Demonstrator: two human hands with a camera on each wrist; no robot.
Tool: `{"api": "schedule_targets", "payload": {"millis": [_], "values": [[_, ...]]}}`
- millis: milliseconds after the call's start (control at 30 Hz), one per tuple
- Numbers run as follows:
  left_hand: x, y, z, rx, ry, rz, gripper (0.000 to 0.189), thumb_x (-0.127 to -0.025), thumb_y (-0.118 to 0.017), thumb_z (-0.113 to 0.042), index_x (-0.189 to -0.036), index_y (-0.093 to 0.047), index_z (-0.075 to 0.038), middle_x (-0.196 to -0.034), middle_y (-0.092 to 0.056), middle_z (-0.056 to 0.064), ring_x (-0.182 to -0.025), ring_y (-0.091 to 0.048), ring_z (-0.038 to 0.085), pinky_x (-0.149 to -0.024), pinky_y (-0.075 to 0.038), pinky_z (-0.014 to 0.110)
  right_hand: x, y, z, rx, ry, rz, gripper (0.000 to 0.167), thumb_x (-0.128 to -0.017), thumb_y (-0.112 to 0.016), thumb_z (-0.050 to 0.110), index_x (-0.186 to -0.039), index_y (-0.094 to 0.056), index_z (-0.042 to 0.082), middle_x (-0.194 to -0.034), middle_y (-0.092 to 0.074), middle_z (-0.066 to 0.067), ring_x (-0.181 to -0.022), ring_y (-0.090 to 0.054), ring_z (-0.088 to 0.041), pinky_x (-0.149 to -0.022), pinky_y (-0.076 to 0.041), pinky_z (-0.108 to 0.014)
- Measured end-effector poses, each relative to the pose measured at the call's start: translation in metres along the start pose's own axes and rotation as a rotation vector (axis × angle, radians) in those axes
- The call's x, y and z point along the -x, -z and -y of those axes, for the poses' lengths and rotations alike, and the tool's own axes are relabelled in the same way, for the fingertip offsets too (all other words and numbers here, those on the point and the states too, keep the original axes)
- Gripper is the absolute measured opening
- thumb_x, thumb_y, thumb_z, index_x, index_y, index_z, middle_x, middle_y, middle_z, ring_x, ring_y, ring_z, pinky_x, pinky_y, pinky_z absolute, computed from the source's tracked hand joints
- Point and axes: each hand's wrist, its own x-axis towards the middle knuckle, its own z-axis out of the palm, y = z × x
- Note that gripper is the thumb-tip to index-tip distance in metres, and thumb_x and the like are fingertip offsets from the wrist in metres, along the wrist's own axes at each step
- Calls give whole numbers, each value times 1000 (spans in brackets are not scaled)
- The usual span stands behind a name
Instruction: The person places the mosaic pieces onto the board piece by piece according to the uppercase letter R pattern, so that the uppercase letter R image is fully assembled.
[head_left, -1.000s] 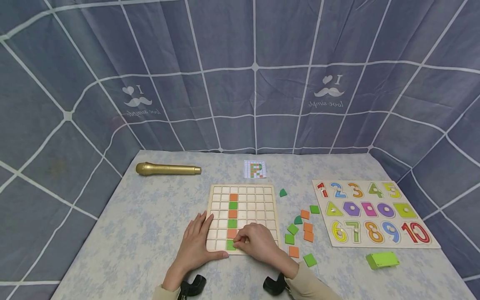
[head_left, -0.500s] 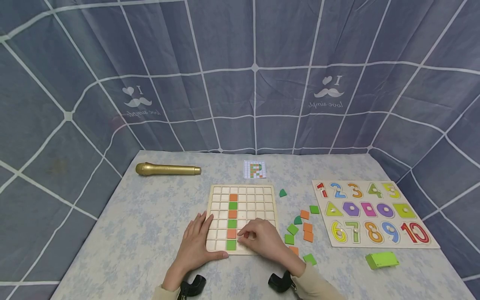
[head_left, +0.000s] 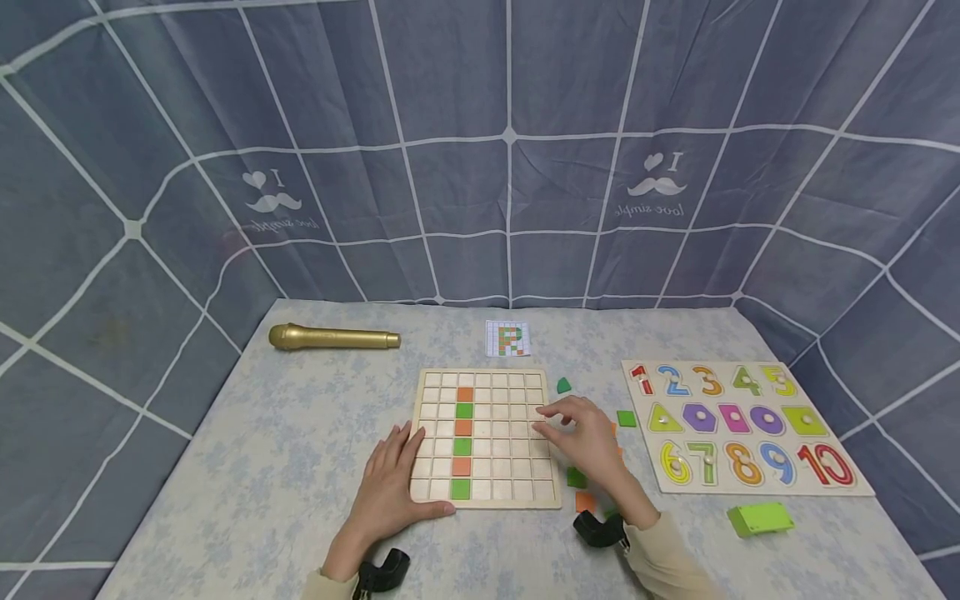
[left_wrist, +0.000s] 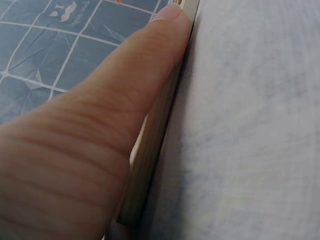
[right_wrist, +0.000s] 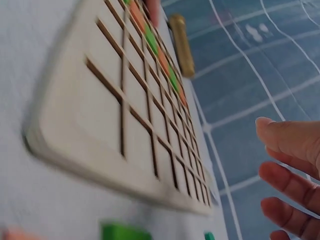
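A wooden grid board (head_left: 517, 467) lies on the table, with a single column of alternating orange (head_left: 465, 394) and green square tiles (head_left: 461, 489) set in its cells. My left hand (head_left: 390, 483) rests at the board's front left corner, fingers along the left side and thumb (left_wrist: 150, 55) against the front edge. Over the board's right edge hovers my right hand (head_left: 588, 442), its fingers loosely bent and nothing visible between them. Loose tiles, among them a green square (head_left: 626, 418) and an orange square (head_left: 586, 502), lie to the board's right; that hand partly covers them.
Behind the board lies a small printed pattern card (head_left: 507, 339). A gold microphone (head_left: 333, 337) is at the back left. To the right are a number-and-shape puzzle board (head_left: 720, 487) and a light green block (head_left: 761, 520). A dark green piece (head_left: 564, 385) sits beside the grid.
My right hand has lifted from the green tile at the column's near end and moved right and away from me to the board's right edge. The left hand stays in place.
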Motion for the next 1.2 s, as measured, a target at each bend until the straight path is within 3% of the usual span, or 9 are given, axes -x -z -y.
{"api": "schedule_targets", "payload": {"millis": [267, 633, 933, 1200], "values": [[-1, 0, 1, -7, 2, 0, 117, -61, -72, -73, -147, -33, -3, -149, -26, 22, -139, -15, 39, -108, -16, 57, -3, 24, -16, 42, -76, -112, 25, -73, -84, 13, -97, -76, 9, -90, -68, -2, -72, -57, -18, -59, -47, -33], [0, -1, 2, 4, -5, -6, 118, -60, -72, -72, -147, -33, -3, -150, -25, 22, -140, -14, 38, -109, -14, 55, 2, 47, -36, 97, -204, -200, 26, -76, -81, 13, -100, -75, 4, -95, -69, -11, -75, -56, -25, -57, -40, -31], [0, -1, 2, -4, -11, -8, 118, -61, -72, -72, -147, -32, -3, -150, -25, 22, -139, -14, 38, -109, -14, 55, 6, 57, -50, 170, -262, -179, 28, -78, -80, 14, -103, -74, 3, -96, -68, -13, -70, -52, -24, -51, -35, -30], [0, -2, 2, -6, -18, -15, 118, -60, -73, -72, -147, -33, -2, -150, -25, 22, -139, -15, 38, -109, -15, 55, 8, 61, -54, 218, -348, -69, 30, -80, -78, 16, -105, -72, 1, -92, -66, -15, -65, -46, -22, -50, -31, -31]]}}
